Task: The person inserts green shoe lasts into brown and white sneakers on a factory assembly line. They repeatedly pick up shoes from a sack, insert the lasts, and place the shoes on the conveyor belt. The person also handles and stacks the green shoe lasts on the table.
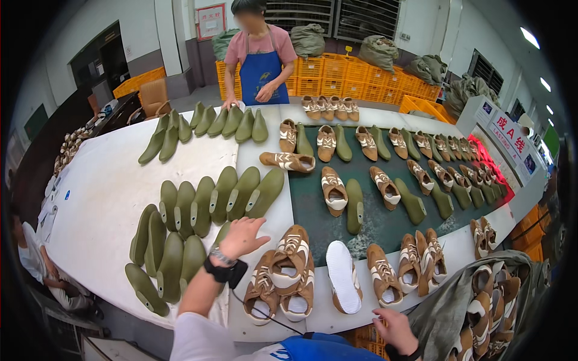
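Note:
My left hand [241, 237], with a watch and a black strap device at the wrist, reaches over the near rows of green shoe lasts [170, 268]. Its fingers are stretched out and hold nothing that I can see. One green shoe last [223, 230] is partly hidden right beside it. Brown-and-white sneakers [291, 259] lie just right of that forearm, some stacked. At the table's near edge, my right hand [397, 331] is open, with fingers apart. Closest above it are an upturned sneaker with a white sole [344, 277] and an upright brown sneaker [384, 274].
A dark green conveyor belt [313, 225] carries sneakers and lasts in rows toward a red-lit machine [490, 168]. Across the table, a person in a blue apron [260, 72] touches the far lasts. A grey sack of sneakers [445, 313] stands at right. Orange crates [337, 75] line the back.

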